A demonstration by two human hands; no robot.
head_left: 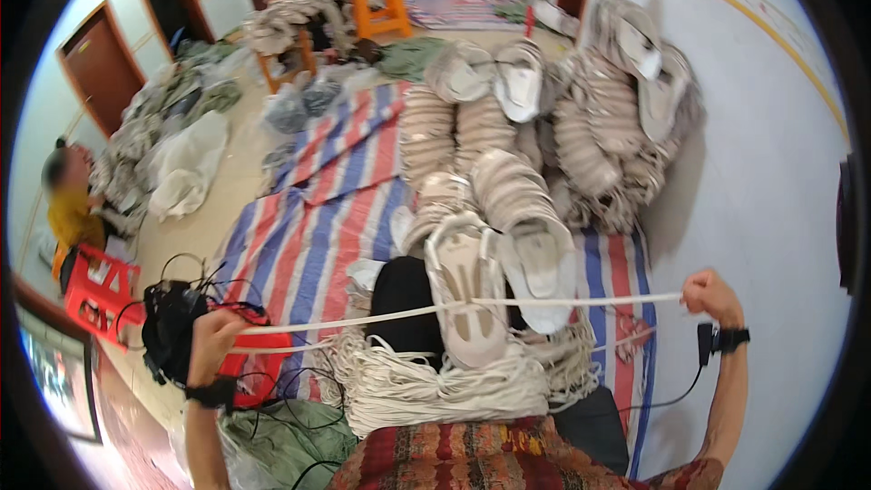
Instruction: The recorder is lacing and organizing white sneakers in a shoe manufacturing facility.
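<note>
Both my arms are spread wide, pulling a cream shoelace (pixel 381 315) taut across a pale shoe (pixel 474 336). My left hand (pixel 213 342) is closed round one end, and my right hand (pixel 712 296) grips the other near the wall. The lace runs through the front of the shoe, which rests toe toward me between my knees. Across my lap lies a thick bundle of cream laces (pixel 435 395). Just right of the laced shoe, another pale shoe (pixel 537 263) heads a nested row.
Stacked rows of beige shoes (pixel 594 113) stand ahead on a striped sheet (pixel 318 181). A black bag with cables (pixel 172 331) sits by my left hand on a red stool (pixel 259 372). The white wall (pixel 771 200) runs close on the right. Other people sit farther off.
</note>
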